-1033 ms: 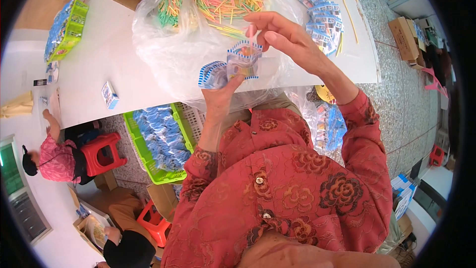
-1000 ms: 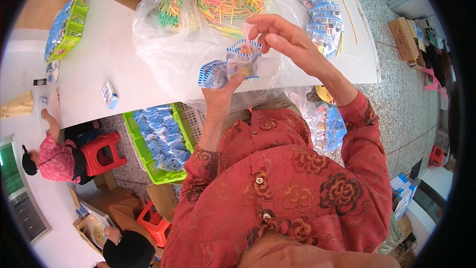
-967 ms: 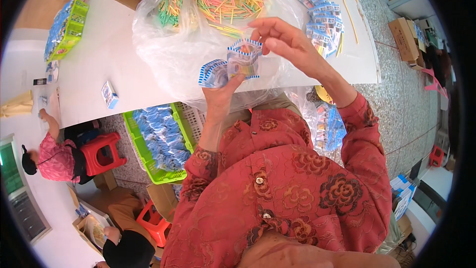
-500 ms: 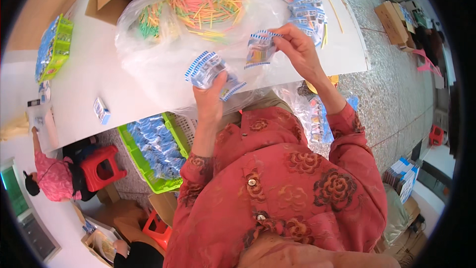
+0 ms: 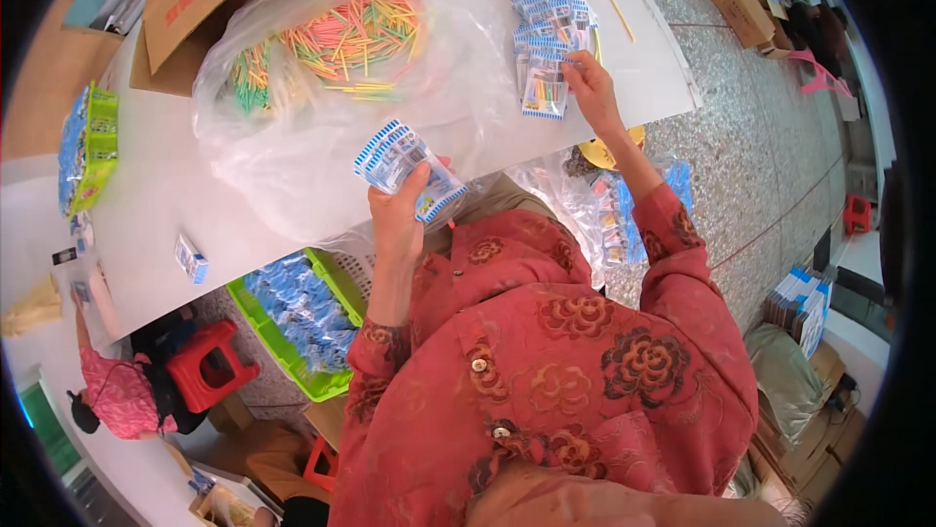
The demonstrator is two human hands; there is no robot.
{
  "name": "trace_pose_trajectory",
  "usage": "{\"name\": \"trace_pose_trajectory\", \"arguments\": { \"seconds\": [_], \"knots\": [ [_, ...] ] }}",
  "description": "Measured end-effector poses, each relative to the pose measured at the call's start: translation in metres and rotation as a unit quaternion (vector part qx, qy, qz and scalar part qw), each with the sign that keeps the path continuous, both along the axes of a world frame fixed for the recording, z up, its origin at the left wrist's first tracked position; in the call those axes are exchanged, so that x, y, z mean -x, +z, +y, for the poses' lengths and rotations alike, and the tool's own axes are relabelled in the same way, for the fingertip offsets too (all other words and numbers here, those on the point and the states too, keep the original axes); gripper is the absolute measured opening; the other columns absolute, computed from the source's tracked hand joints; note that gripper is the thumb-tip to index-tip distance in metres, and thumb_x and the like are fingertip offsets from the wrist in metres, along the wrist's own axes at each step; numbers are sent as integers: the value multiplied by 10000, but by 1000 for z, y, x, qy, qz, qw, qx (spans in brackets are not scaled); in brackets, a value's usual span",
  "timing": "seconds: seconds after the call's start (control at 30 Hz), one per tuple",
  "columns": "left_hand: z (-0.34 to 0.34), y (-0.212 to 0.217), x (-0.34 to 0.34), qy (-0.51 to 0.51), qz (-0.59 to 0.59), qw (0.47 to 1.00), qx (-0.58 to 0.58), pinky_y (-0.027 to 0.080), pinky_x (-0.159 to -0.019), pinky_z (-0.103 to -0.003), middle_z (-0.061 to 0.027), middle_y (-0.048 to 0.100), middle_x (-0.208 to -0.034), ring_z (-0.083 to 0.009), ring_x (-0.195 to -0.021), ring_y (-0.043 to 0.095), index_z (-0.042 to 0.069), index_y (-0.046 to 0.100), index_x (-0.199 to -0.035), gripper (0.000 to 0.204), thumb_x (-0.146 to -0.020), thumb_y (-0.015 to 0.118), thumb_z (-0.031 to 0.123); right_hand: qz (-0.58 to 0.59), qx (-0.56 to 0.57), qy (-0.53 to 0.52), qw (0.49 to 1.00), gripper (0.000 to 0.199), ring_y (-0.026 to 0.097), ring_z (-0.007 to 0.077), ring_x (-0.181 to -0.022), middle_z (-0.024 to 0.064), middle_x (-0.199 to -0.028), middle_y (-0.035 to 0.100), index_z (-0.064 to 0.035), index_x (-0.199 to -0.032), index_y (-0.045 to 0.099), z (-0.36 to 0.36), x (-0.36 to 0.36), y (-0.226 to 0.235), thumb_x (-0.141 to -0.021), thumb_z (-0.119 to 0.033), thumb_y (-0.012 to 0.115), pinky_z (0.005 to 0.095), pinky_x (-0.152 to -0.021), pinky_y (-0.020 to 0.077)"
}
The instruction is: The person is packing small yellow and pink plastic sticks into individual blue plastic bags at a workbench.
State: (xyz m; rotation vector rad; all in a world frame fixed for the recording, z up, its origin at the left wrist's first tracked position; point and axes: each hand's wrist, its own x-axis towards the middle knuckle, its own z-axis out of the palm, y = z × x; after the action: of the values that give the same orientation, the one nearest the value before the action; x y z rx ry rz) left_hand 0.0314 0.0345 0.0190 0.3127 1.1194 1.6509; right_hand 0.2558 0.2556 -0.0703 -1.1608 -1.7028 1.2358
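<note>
My left hand (image 5: 397, 213) is closed around a few small clear packets (image 5: 395, 158) with blue-and-white striped ends, fanned slightly over the table's near edge. At the table's right, my right hand (image 5: 593, 93) pinches the upper corner of another such packet (image 5: 544, 96), which shows coloured sticks inside. That packet lies against the near end of an overlapping row of similar packets (image 5: 546, 8). Left of them, a large clear plastic bag (image 5: 249, 161) lies spread open, with a heap of short pink, yellow and green sticks (image 5: 351, 35) in it.
A cardboard box (image 5: 210, 5) stands behind the bag on the white table (image 5: 146, 264). Green baskets of blue packets sit at the table's far left (image 5: 102, 142) and below its near edge (image 5: 336, 386). A red stool (image 5: 210, 371) and a person in pink (image 5: 122, 390) are at left.
My right hand has moved right with its packet, bringing it down at the row's near end. My left hand still holds its packets, now more upright. The whole view has shifted slightly.
</note>
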Motion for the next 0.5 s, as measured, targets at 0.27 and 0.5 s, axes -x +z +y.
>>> {"name": "trace_pose_trajectory", "arguments": {
  "seconds": [0.27, 0.5],
  "knots": [
    [2, -7, -9, -3, 98, 995, 15, 528, -697, -302, -90, 645, -894, -170, -760, 632, -19, 584, -1011, 254, -762, 638, -12, -13, -167, 26, 986, 207, 531, 94, -754, 27, -891, 566, -51, -1023, 549, -47, 36, 71, -822, -84, 584, 225, -618, 438],
    [-2, -6, -18, 8, 187, 982, 29, 495, -676, -246, -45, 644, -874, -100, -735, 594, -10, 622, -956, 238, -728, 686, 14, -30, -104, 293, 950, 201, 518, 147, -559, 58, -673, 581, -39, -850, 584, -103, 89, 108, -762, -192, 678, 260, -524, 418]
  ]
}}
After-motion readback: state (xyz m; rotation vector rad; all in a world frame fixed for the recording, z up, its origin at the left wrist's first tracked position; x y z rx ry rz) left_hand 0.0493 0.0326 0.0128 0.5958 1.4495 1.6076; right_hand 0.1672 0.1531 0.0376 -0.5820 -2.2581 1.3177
